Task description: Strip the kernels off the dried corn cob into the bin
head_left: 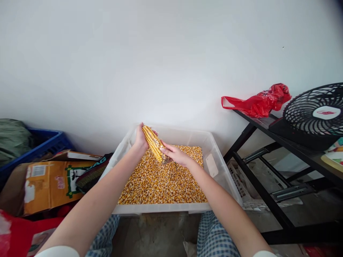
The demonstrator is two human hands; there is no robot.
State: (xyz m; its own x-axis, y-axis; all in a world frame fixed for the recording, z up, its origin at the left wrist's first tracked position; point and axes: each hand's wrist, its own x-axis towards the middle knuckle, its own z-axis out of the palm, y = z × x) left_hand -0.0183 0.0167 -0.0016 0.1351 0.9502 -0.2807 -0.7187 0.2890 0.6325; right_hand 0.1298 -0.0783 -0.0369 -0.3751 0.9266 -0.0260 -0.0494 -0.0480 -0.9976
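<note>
**Dried corn cob held over a bin of loose kernels**

The left hand (140,140) is wrapped around the upper end of a dried yellow corn cob (153,142), a tapered cylinder covered in tight rows of hard, glossy kernels. The right hand (175,154) is closed on the lower end of the same cob, thumb laid along its side. The cob is tilted, upper end toward the left, and sits just above the far half of the bin contents. Its lower tip is hidden under the right hand; a dull, bare patch seems to show there, but this is hard to make out.

Below the hands stands a translucent white rectangular plastic bin (217,153) with rounded corners and smooth walls. It holds a granular bed of loose yellow-orange corn kernels (160,185). The depth of the bed cannot be told.

Both forearms are bare; blue-and-white checked fabric (214,235) covers the knees at the lower edge, cut off by the frame.

To the left lies a creased orange printed cardboard box (50,184), with a blue plastic crate (45,144) behind it, partly hidden. To the right, a black metal-framed table (268,192) carries a crumpled red plastic bag (259,101) and a black round grille fan (313,114), cut off at the right edge. A plain white wall (160,53) is behind.
</note>
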